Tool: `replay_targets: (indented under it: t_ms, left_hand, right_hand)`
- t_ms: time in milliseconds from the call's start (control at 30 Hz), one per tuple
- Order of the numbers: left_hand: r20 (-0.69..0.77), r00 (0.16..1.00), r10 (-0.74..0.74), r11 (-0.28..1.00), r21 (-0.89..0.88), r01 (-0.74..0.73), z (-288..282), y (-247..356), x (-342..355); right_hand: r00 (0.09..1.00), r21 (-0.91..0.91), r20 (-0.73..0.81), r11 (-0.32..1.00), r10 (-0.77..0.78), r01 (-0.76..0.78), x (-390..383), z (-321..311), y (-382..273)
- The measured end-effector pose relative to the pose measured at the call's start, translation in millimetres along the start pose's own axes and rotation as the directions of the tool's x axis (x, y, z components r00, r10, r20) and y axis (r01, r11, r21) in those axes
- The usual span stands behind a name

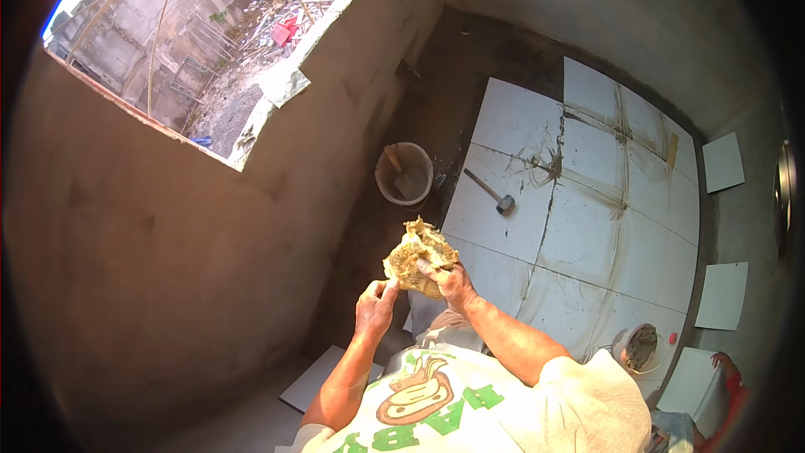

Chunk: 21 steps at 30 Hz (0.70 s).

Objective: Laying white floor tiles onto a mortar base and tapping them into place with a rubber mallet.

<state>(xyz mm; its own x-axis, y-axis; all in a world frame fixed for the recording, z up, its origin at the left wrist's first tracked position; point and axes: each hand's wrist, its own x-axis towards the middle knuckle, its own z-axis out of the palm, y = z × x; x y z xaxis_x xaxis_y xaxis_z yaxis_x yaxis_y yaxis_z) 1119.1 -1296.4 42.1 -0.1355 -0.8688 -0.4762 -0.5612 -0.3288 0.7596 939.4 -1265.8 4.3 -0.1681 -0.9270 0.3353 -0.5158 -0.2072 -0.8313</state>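
Note:
Both my hands are raised in front of my chest around a ragged, yellowish piece that looks like a worn sponge [412, 253]. My left hand [375, 309] pinches its lower left edge between thumb and fingers. On the other side, my right hand [455, 287] grips it with the thumb laid across its face. Just beyond the sponge stands a bucket [428, 169] with a wooden-handled trowel [404, 178] inside. A mallet [502, 203] with a dark handle lies on the white floor tiles [579, 239] to the right.
Smeared grout lines cross the tiles. At lower right are a bucket of mortar [642, 347] and a co-worker's hand [723, 360] on a white tile [689, 382]. Loose tiles [723, 162] rest along the right wall. A rough window opening [289, 88] is at upper left.

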Motion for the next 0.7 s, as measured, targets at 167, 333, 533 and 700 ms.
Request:
replay_targets:
  t_ms: [167, 333, 533, 700]
  left_hand:
    - [-0.064, 0.991, -0.122, 0.993, -0.002, 0.122, -60, -19, 136]
    - [0.034, 0.992, 0.123, 0.973, -0.201, -0.114, -79, 85, 271]
    - [0.200, 0.968, 0.150, 0.939, -0.335, -0.077, -30, 221, 363]
    - [0.245, 0.943, 0.223, 0.929, -0.347, -0.130, -2, 277, 404]
  right_hand:
    - [0.538, 0.470, 0.320, 0.362, 0.780, -0.805, 115, 42, 93]
    - [0.695, 0.112, 0.269, 0.695, 0.667, -0.711, 242, 30, 117]
    - [0.591, 0.213, -0.040, 0.585, 0.806, -0.783, 251, -62, 130]
    - [-0.011, 0.407, -0.247, 0.093, 0.969, -0.908, 95, -127, 182]
